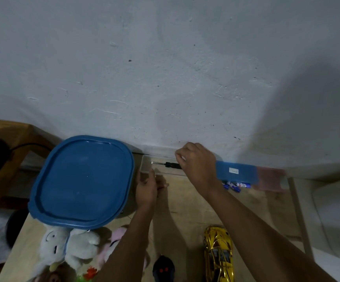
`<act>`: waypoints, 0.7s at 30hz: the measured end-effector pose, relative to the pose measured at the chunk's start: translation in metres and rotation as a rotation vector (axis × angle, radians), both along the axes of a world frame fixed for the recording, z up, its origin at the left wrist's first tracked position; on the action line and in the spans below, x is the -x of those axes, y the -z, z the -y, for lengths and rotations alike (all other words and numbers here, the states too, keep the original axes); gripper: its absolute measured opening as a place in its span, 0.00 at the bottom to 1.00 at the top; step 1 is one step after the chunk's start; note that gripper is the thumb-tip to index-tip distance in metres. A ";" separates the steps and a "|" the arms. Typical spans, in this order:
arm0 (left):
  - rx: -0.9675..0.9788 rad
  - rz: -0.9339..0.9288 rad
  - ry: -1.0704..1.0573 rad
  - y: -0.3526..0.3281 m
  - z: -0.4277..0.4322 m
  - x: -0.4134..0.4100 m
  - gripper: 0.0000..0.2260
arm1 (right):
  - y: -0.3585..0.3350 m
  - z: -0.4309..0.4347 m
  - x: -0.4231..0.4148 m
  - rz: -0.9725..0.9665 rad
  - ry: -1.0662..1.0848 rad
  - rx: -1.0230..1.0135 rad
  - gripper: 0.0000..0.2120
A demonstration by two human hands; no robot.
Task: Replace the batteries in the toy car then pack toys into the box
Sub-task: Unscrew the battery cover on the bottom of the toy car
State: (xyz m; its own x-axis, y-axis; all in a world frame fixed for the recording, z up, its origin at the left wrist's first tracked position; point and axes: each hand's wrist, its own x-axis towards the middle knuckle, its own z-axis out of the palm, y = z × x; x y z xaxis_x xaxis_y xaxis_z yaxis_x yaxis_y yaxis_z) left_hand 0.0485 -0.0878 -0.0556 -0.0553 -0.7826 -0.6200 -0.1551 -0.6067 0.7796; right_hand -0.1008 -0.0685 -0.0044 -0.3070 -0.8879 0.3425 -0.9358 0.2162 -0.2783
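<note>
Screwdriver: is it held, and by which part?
Right hand grips the screwdriver by its handle end, over the clear tray. Left hand steadies the tray edge.

A home room: soft toys [71, 247] on a wooden table [185, 202] against a scuffed plaster wall [165, 68].

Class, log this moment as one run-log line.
right hand: on screwdriver in clear tray | left hand: at tray edge | gold toy car: untouched | box lid: on

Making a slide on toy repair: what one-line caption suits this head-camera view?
Right hand reaches a screwdriver in a clear tray; gold toy car waits.
</note>
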 end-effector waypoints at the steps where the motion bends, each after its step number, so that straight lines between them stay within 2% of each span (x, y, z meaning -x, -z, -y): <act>1: 0.002 0.017 0.008 -0.002 -0.001 0.001 0.04 | -0.001 0.000 -0.002 0.048 0.026 0.006 0.02; 3: -0.027 0.015 0.000 -0.002 -0.004 -0.001 0.10 | 0.000 0.001 -0.005 0.161 0.062 0.001 0.01; 5: -0.044 0.005 -0.034 0.005 -0.005 -0.003 0.06 | 0.001 0.001 -0.008 0.244 0.085 0.004 0.01; 8: -0.042 -0.001 -0.050 0.011 -0.006 -0.005 0.07 | 0.009 -0.003 -0.014 0.315 0.084 0.016 0.01; 11: -0.075 -0.044 -0.054 0.011 -0.005 -0.005 0.11 | 0.020 -0.013 -0.016 0.297 0.036 -0.041 0.01; 15: -0.085 -0.066 -0.045 0.017 -0.005 -0.007 0.13 | 0.024 -0.014 -0.010 0.246 -0.049 -0.324 0.08; 17: -0.080 -0.048 -0.031 0.020 -0.004 -0.007 0.17 | 0.024 -0.009 -0.008 0.175 -0.070 -0.433 0.11; 21: -0.092 0.007 -0.013 0.027 -0.004 -0.008 0.25 | 0.026 -0.001 -0.007 0.047 -0.067 -0.603 0.10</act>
State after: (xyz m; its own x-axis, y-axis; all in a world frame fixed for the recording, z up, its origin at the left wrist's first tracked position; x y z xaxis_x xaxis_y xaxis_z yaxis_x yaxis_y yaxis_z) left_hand 0.0566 -0.0838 -0.0821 -0.0410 -0.7228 -0.6899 -0.1526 -0.6778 0.7192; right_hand -0.0940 -0.0676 -0.0307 -0.2465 -0.9391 -0.2394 -0.9426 0.2898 -0.1661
